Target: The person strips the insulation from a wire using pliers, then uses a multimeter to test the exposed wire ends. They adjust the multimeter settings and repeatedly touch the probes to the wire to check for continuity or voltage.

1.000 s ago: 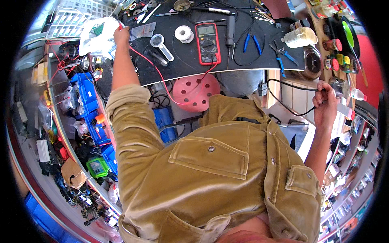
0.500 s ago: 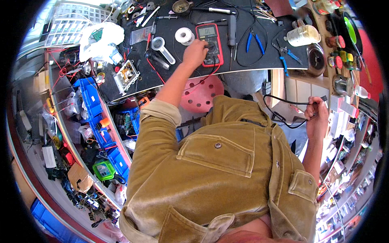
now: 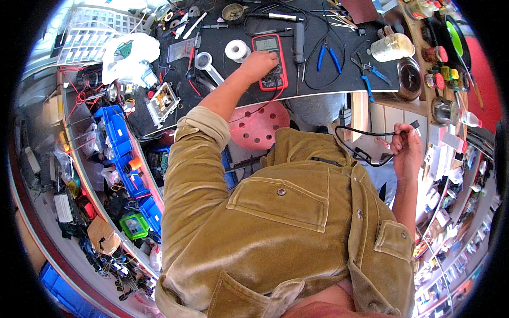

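On the bench lies a red multimeter (image 3: 283, 72) with a grey display at its top. My left hand (image 3: 258, 65) reaches onto it, its bent fingers closed at the dial, which they mostly cover. A red lead and a dark lead run from the meter's lower end over the bench edge. Off to the right, below the bench, my right hand (image 3: 407, 150) grips a black cable (image 3: 366, 130). That cable hangs in a loop to the left of the hand, and a dark end piece (image 3: 415, 124) sticks out above the fingers.
Left of the meter are a white wire spool (image 3: 237, 51) and a magnifier (image 3: 203, 60). A dark screwdriver-like tool (image 3: 299, 45), blue-handled pliers (image 3: 330, 57) and blue cutters (image 3: 373, 72) lie to its right. Jars (image 3: 392, 47) line the right side. A pink stool (image 3: 260, 126) stands below.
My left hand has shifted slightly right across the meter, covering more of the dial. The right hand still holds the cable, whose loop has swung a little left. The whole view has shifted slightly.
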`<state>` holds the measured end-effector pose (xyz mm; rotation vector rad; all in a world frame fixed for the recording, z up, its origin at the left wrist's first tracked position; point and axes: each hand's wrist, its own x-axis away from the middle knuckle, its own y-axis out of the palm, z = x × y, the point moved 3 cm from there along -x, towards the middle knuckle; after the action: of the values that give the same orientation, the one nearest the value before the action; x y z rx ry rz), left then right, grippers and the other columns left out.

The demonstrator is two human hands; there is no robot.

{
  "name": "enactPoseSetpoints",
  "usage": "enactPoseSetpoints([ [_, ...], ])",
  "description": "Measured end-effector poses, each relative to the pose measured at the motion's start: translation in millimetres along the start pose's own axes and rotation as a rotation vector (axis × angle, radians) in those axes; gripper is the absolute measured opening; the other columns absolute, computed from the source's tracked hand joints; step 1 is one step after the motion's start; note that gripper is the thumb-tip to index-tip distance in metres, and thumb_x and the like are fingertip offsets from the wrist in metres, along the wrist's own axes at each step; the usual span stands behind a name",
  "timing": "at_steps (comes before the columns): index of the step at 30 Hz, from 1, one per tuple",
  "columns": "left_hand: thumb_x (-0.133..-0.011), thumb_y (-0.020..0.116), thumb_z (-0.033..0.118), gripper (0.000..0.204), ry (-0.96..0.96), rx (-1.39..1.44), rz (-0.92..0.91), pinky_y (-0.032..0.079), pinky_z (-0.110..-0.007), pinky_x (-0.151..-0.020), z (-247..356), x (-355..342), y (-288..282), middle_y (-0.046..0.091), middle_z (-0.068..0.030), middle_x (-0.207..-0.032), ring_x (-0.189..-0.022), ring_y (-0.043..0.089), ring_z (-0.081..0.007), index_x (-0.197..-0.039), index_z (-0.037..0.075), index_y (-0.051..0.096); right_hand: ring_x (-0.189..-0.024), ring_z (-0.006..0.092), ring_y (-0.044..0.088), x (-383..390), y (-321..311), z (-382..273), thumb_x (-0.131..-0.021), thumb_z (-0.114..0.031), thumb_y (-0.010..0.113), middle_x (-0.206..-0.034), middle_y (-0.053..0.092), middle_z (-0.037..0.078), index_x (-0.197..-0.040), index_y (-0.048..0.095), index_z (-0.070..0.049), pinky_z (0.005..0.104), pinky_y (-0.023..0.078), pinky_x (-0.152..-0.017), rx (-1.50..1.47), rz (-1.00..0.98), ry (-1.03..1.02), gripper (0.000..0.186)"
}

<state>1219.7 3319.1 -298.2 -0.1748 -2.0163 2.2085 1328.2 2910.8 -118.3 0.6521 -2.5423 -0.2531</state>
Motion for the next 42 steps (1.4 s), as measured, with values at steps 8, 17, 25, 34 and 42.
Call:
enactPoseSetpoints([
  [8,-0.078,0.052,0.008,0.016,0.147,-0.012,-0.053,0.051,-0.038,-0.074,-10.3,-3.1,0.4,0.057,-0.0058,-0.093,-0.088,0.06,-0.0255,-0.091,0.008,0.062,-0.06,0.0074,0.037,6.3,-6.9,-0.1,-0.099,-0.028,0.042,-0.092,0.05,0.006,-0.1,0.054,-0.002,0.0208,0.029,-0.051,-0.019,0.051,-0.003,0.029],
  [17,-0.078,0.064,0.008,0.016,-0.914,0.657,0.425,0.05,-0.038,-0.073,4.8,69.2,5.5,0.064,-0.0133,-0.091,-0.083,0.064,-0.0275,-0.094,0.004,0.064,-0.061,0.0077,0.037,12.6,-19.3,5.3,-0.099,-0.027,0.042,-0.093,0.051,0.006,-0.1,0.054,-0.001,0.0211,0.03,-0.051,-0.053,0.075,0.018,0.028],
  [25,-0.079,0.067,0.01,0.016,-0.956,0.688,0.461,0.05,-0.035,-0.069,36.1,83.1,17.9,0.062,-0.0115,-0.085,-0.076,0.063,-0.0256,-0.093,0.005,0.064,-0.06,0.0078,0.038,1.7,1.0,6.7,-0.099,-0.027,0.043,-0.095,0.053,0.007,-0.099,0.055,-0.001,0.0218,0.03,-0.051,-0.013,-0.017,0.036,0.029],
  [34,-0.085,0.06,0.022,0.025,-0.934,0.532,0.448,0.049,-0.042,-0.071,50.6,41.4,29.1,0.062,-0.0104,-0.093,-0.087,0.061,-0.0313,-0.109,0.018,0.063,-0.06,0.0088,0.038,-0.8,12.5,17.5,-0.098,-0.027,0.043,-0.094,0.053,0.008,-0.099,0.054,-0.001,0.0224,0.03,-0.051,0.053,-0.04,0.076,0.028],
  [42,-0.085,0.06,0.025,0.024,-0.969,0.478,0.372,0.049,-0.044,-0.067,46.7,35.2,31.5,0.064,-0.01,-0.092,-0.082,0.063,-0.032,-0.108,0.018,0.059,-0.059,0.0092,0.039,7.5,1.4,19.8,-0.098,-0.028,0.044,-0.091,0.052,0.007,-0.098,0.055,-0.003,0.0226,0.031,-0.05,0.061,0.021,0.11,0.028],
])
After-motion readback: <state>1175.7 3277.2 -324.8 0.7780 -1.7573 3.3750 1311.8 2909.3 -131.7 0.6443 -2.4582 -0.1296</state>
